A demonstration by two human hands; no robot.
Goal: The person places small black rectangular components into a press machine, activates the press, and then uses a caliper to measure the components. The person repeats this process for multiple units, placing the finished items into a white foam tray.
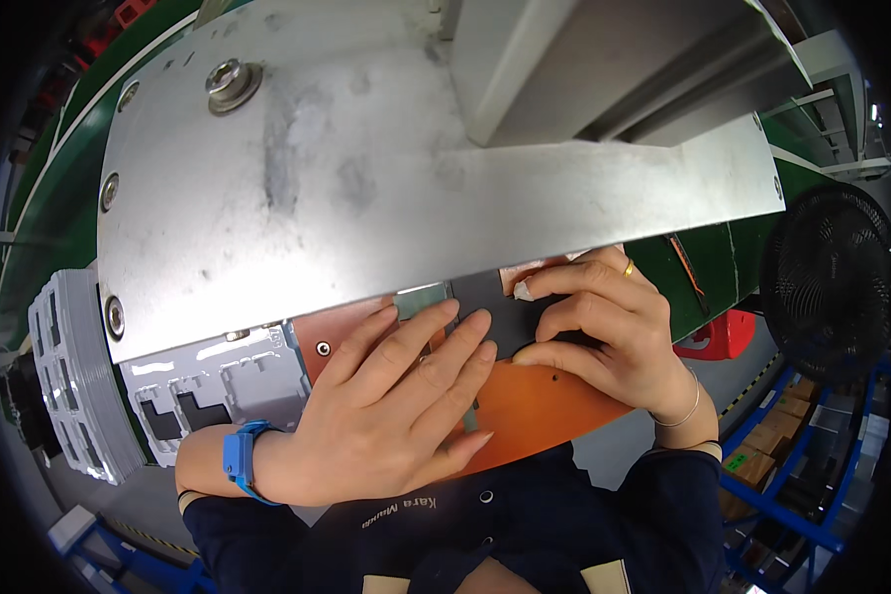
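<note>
My left hand [396, 396] lies flat, fingers spread, over a reddish-brown plate [342, 332] and the left edge of a dark grey flat piece [485, 302]. Its fingers cover part of both. My right hand [609, 322] is curled at the right side of the dark piece, thumb bent in toward the fingers. A small white scrap or wrap [523, 291] shows at one fingertip; I cannot tell which it is. Whatever the thumb and fingers grip is hidden. Below both hands extends an orange board [540, 401] with a curved-looking near edge.
A large metal plate [366, 198] with bolts overhangs the work, carrying a thick metal post [604, 74]. Grey moulded trays [218, 391] lie at left, beside a tray stack [79, 376]. At right are a black fan [830, 282], a red container [728, 335] and a blue rack [792, 535].
</note>
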